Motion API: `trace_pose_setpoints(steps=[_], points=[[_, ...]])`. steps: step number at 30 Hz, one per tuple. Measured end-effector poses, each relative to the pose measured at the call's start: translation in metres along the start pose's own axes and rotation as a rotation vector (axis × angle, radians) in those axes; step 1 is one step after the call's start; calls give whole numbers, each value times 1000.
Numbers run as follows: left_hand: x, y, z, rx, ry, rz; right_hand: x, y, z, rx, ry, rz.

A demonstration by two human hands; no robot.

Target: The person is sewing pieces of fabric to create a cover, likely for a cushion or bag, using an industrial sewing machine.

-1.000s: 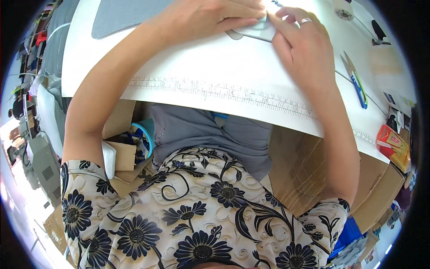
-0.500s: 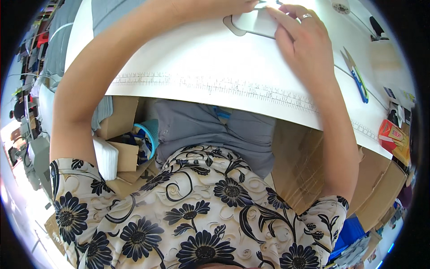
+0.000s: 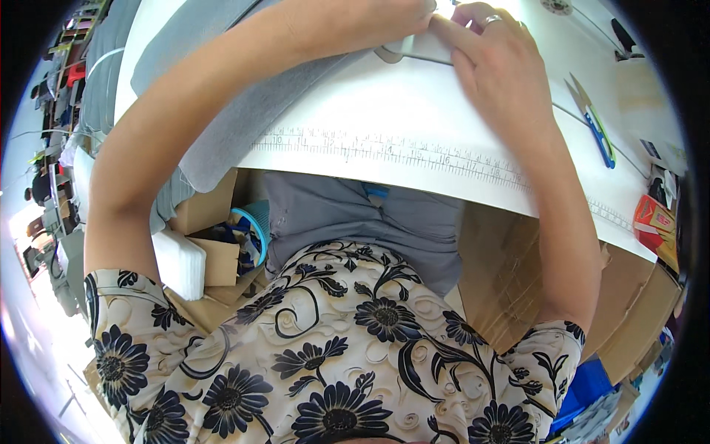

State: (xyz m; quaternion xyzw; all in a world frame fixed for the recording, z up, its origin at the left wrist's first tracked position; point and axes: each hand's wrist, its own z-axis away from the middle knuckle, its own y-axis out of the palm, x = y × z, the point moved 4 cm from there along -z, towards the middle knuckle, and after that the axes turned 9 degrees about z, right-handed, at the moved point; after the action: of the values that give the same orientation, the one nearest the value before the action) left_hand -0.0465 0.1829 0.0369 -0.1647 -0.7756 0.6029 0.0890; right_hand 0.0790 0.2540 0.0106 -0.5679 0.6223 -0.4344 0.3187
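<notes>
At the top edge of the view, my left hand (image 3: pixel 388 24) is closed, its fingertips partly cut off. My right hand (image 3: pixel 497 63), with a ring on one finger, meets it there with bent fingers, thumb and forefinger reaching toward the left fingertips. What either hand pinches is hidden. Both are over a metal plate (image 3: pixel 425 50) set into the white table. A piece of grey fabric (image 3: pixel 255 111) lies under my left forearm; one edge runs up toward the left hand and a rounded corner hangs over the table's front edge.
The white table (image 3: pixel 333 111) carries a printed ruler scale along its front. Blue-and-green-handled scissors (image 3: pixel 595 133) lie at the right, with a red and yellow packet (image 3: pixel 654 226) beyond. Below stand cardboard boxes (image 3: pixel 211 259) and a blue basket (image 3: pixel 259 222). More grey fabric (image 3: pixel 107 81) is stacked at the left.
The grey fabric has come right and toward me, now covering part of the ruler and of the metal plate's left side. Both hands stay together near the plate, with small finger shifts.
</notes>
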Motion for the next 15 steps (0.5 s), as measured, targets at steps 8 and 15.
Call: trace_pose_setpoints(steps=[8,15], points=[[-20,7,6,-229,79,-185,3,-15,6,-133,-1,-9],[-34,32,-18,201,-441,10,-19,-19,11,-150,138,-88]])
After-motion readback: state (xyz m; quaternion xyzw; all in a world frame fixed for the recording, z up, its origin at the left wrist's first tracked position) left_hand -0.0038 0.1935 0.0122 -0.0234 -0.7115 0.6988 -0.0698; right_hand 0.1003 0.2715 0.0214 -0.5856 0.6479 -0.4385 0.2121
